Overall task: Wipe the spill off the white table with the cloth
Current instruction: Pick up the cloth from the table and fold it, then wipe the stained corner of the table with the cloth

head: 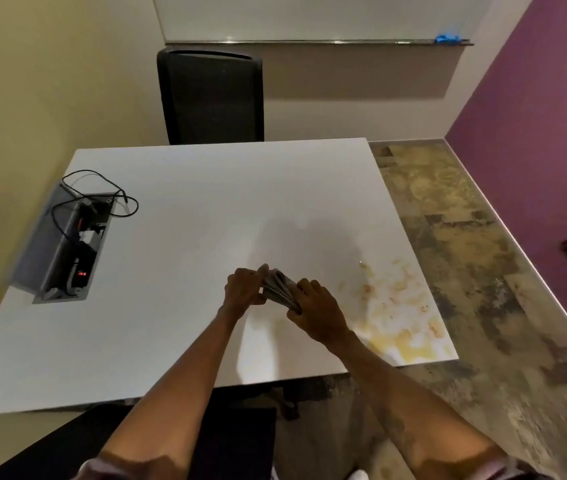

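A folded grey cloth (279,287) is held above the white table (178,244) between both hands. My left hand (244,288) pinches its left end and my right hand (316,311) grips its right end. A yellowish-orange spill (401,317) with scattered smears covers the table's near right corner, just right of my right hand. The cloth is apart from the spill.
An open cable box (58,249) with black wires sits in the table's left side. A black chair (211,97) stands at the far edge. Patterned floor (483,271) and a purple wall (535,133) lie to the right.
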Tool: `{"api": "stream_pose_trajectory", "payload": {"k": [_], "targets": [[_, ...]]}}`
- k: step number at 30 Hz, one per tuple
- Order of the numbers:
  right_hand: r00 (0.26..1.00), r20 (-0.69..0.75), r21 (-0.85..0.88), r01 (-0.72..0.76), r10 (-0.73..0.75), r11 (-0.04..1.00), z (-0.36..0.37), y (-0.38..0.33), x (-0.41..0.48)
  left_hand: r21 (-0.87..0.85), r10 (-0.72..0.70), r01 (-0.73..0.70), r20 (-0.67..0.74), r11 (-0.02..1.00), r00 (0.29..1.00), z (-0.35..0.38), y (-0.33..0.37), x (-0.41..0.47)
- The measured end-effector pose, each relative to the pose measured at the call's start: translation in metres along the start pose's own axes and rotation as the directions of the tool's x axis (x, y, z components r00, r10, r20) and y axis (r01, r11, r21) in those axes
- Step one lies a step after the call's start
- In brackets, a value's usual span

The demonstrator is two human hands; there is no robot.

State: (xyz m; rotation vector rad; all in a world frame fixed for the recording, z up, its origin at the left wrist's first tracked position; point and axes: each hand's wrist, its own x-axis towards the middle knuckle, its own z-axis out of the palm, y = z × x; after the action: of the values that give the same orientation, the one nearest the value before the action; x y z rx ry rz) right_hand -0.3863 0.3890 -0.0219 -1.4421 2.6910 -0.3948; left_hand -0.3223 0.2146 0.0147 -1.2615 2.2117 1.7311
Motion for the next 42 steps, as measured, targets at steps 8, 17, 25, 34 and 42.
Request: {"api": "stream_pose_trajectory", "payload": {"k": [8, 17, 25, 34, 42], "targets": [[0.832, -0.074, 0.080, -0.545, 0.551, 0.834, -0.040, 0.134, -0.111, 0.330, 0.223, -0.207, -0.011, 0.921, 0.975, 0.111, 0.001, -0.010], [0.466, -0.173, 0.194, -0.848, 0.868, 0.494, -0.047, 0.224, -0.201, 0.694, 0.366, -0.347, 0.129, 0.631, 0.922, 0.186, -0.019, 0.000], [0.483, -0.127, 0.190, -0.845, 0.866, 0.499, -0.010, 0.234, -0.181, 0.758, 0.389, -0.311, 0.082, 0.573, 0.918, 0.207, -0.041, 0.019], [0.615, -0.006, 0.008, -0.788, 0.789, 0.615, 0.029, 0.250, -0.169, 0.790, 0.381, -0.253, 0.027, 0.558, 0.924, 0.208, -0.076, 0.045], [0.674, 0.022, -0.006, -0.739, 0.738, 0.674, 0.034, 0.270, -0.162, 0.855, 0.435, -0.238, 0.016, 0.460, 0.900, 0.206, -0.098, 0.070]]}}
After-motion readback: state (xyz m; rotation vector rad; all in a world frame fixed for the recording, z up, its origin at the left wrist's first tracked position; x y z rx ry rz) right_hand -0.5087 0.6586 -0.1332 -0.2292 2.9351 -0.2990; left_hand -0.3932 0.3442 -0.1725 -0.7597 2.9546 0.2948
